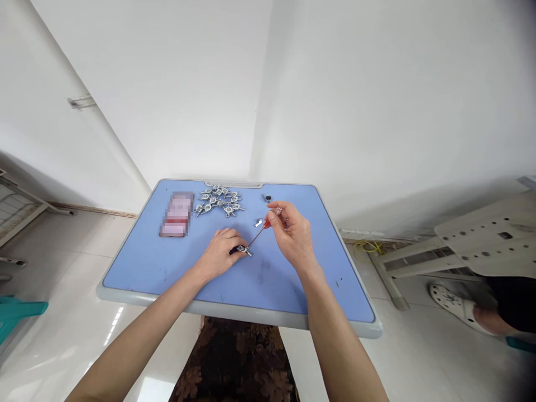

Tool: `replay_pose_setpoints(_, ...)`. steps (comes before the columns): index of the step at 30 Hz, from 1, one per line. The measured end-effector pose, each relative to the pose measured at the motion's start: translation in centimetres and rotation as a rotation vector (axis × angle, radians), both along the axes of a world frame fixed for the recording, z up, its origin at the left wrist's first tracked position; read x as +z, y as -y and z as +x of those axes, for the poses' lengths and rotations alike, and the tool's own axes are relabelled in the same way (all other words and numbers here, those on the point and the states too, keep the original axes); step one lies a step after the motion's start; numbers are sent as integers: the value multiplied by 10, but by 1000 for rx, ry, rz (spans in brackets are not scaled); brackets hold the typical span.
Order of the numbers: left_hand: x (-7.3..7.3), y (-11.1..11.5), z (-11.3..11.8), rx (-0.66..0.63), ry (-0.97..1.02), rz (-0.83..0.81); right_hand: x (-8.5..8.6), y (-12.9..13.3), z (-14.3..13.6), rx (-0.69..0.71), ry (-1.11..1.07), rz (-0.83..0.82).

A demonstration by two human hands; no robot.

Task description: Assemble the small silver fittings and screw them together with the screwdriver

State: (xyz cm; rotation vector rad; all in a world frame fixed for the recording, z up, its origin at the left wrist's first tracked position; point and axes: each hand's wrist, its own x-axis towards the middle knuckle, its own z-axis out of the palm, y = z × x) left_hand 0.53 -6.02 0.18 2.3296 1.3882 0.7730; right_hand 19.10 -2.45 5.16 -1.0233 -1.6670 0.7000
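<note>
On the blue tabletop, my left hand (224, 251) is closed on a small silvery metal fitting (246, 250), pressing it near the table surface. My right hand (292, 230) grips a screwdriver (265, 225) with a red and clear handle. Its thin shaft slants down to the left, and the tip meets the fitting by my left fingertips. Just beyond my right hand lie another small metal piece (258, 222) and a metal part with a dark round spot (267, 198). A pile of similar metal fittings (218, 200) is spread at the back of the table.
A pixelated pinkish rectangular object (177, 214) lies at the table's left. The small blue table (138, 262) has a raised grey rim, with a white wall behind. To the right are a cream perforated chair (489, 240) and another person's foot in a white clog (454, 304). A teal stool (20, 312) stands at left.
</note>
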Motion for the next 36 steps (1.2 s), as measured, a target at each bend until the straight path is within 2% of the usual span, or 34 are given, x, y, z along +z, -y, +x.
replay_pose_setpoints(23, 0, 0, 0, -7, -4, 20, -3, 0, -1, 47, 96, 47)
replay_pose_setpoints(36, 0, 0, 0, -3, -10, 14, -5, 1, -5, 59, 118, 129)
